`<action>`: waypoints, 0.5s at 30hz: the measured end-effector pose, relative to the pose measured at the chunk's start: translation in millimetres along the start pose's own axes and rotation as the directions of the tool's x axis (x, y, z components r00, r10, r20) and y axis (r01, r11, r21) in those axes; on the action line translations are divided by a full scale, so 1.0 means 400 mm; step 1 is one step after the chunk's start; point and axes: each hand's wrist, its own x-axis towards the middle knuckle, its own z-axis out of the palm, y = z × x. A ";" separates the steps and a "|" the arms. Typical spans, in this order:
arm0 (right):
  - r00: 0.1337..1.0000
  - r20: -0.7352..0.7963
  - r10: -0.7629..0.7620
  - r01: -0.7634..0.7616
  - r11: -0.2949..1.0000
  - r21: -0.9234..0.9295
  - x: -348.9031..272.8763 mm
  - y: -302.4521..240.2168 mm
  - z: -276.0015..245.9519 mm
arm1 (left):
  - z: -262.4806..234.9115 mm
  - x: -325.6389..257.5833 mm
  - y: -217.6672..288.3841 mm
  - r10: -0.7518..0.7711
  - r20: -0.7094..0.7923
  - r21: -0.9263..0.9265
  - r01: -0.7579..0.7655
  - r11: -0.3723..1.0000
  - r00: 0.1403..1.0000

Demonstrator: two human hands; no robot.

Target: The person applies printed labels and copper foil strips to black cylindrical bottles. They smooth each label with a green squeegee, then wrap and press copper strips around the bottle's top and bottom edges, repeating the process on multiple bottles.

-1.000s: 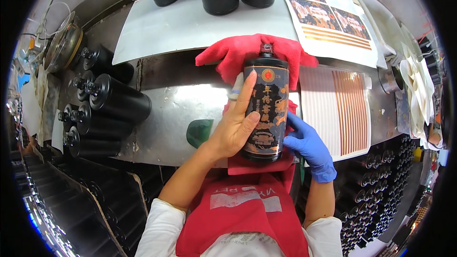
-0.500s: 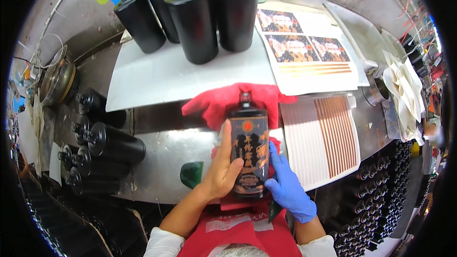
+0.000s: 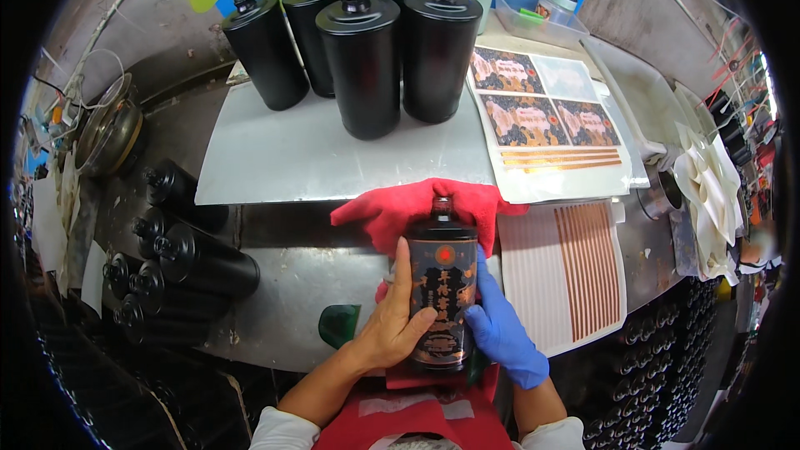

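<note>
Risk: label on the black bottle [image 3: 442,296] could wrinkle or sit crooked if pressed unevenly; bottle could roll off the red cloth [image 3: 400,208] if grip loosens.
Cause: round glass lying on soft cloth, near the lower edge of the desk [image 3: 283,300].
Left hand [image 3: 392,329]: bare, fingers [image 3: 404,279] spread flat along the bottle's left side, thumb across the label.
Right hand [image 3: 504,333]: blue-gloved, fingers curled around the bottle's right side.
Bottle position: lower centre of the frame, neck pointing up-frame.
Nearby: upright black bottles [image 3: 362,58] at top centre; label sheets [image 3: 542,112] at upper right.
</note>
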 end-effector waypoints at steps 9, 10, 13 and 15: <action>0.998 0.022 0.050 -0.051 0.998 0.035 -0.026 -0.067 0.017 | 0.004 -0.007 0.003 -0.017 0.033 0.056 0.015 0.998 0.999; 0.997 0.025 0.072 -0.073 0.995 0.071 -0.029 -0.071 0.018 | 0.002 -0.006 0.005 -0.017 0.035 0.061 0.015 0.998 0.999; 0.995 0.055 0.079 -0.086 0.985 0.148 -0.038 -0.070 0.021 | 0.002 -0.007 -0.002 -0.003 0.034 0.059 0.001 0.998 0.999; 0.990 0.089 0.109 -0.123 0.977 0.174 -0.048 -0.071 0.021 | 0.000 -0.007 0.004 0.017 0.038 0.076 -0.019 0.997 0.999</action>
